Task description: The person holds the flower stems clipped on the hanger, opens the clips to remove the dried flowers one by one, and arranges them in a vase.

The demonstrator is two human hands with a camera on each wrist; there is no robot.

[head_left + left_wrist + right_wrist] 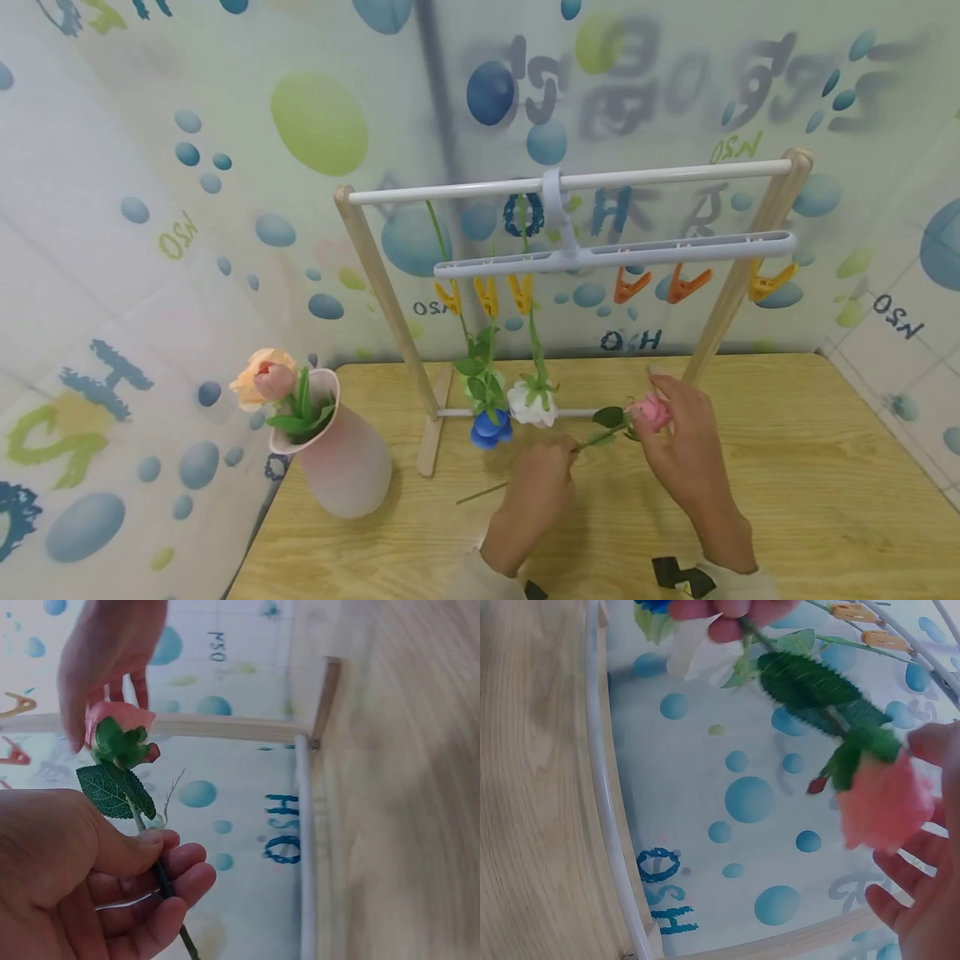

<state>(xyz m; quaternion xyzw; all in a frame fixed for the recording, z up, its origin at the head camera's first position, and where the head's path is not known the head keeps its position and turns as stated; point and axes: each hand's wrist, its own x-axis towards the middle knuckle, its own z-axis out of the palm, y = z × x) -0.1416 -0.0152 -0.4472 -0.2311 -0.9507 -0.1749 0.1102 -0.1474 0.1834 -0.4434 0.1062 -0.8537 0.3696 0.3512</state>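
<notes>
Overhead, both forearms are cut off by the bottom edge. The left hand (536,492) pinches the stem of a pink rose (649,411) held level above the counter (825,483); its stem end sticks out left of that hand. The right hand (686,442) cups the bloom and half hides it. A rack (390,300) stands behind, with a hanger (615,250) carrying six clips; two flowers hang head-down, one blue (491,427), one white (532,404). A vase (341,458) with a peach bloom sits at the counter's left edge. Bare wood lies open to the right.

From the left wrist, thumb and fingers (184,874) close round the stem; the lower stem runs out of frame.

From the right wrist, the bloom (885,802) is blurred; the fingers (907,896) are spread loosely beside it, and actual contact cannot be told.
</notes>
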